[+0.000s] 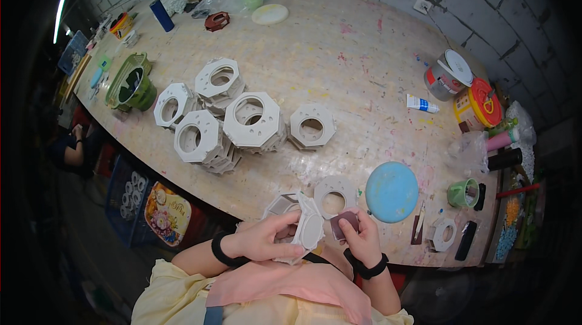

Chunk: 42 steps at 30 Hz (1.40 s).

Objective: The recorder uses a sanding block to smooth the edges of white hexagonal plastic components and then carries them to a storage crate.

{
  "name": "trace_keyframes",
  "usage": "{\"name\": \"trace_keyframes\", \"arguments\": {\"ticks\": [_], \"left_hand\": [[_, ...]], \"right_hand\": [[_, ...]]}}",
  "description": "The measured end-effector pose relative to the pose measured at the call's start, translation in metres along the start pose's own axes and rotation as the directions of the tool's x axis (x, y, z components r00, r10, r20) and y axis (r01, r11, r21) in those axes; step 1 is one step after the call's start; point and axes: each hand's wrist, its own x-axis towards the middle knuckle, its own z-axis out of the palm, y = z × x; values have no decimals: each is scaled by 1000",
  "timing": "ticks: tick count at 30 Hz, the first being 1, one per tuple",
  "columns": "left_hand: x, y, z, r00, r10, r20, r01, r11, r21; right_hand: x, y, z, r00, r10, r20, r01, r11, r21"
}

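My left hand (270, 237) is wrapped round a pale grey octagonal hollow casting (310, 227), tilted on its side close to my body. Between the thumb and fingers of my right hand (362, 239) is a folded piece of brown sandpaper (344, 225), just right of the casting; whether the two touch I cannot tell. Beyond my hands lies a flat octagonal ring (333, 196) with a round hole. Another pale piece (280, 204) sits partly hidden behind my left hand. Farther off, several stacked octagonal castings (199, 136) stand left of centre, with a lone one (312, 126) beside them.
A blue round disc (391, 192) lies right of my hands. Near the right edge are a green cup (463, 193), a small octagonal part (442, 234), a black phone-like object (465, 240), a paint tube (422, 103) and buckets (478, 104). A green basket (132, 82) stands at left.
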Motion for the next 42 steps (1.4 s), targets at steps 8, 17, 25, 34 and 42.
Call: {"name": "trace_keyframes", "arguments": {"ticks": [8,17,25,34,42], "left_hand": [[5,3,3,986,-79,144,65,993,100],[5,5,9,992,-27,123,14,994,104],[5,1,12,993,4,117,-21,990,140],[4,4,12,991,-31,130,14,992,125],[5,5,12,987,-55,152,25,981,193]], "right_hand": [[-33,-44,7,962,-262,80,251,959,131],[-28,-54,27,856,-479,194,509,846,-157],[-28,-56,25,794,-571,207,607,729,-317],[-30,-53,29,827,-533,180,562,764,-317],[-32,-52,30,820,-554,145,566,747,-347]]}}
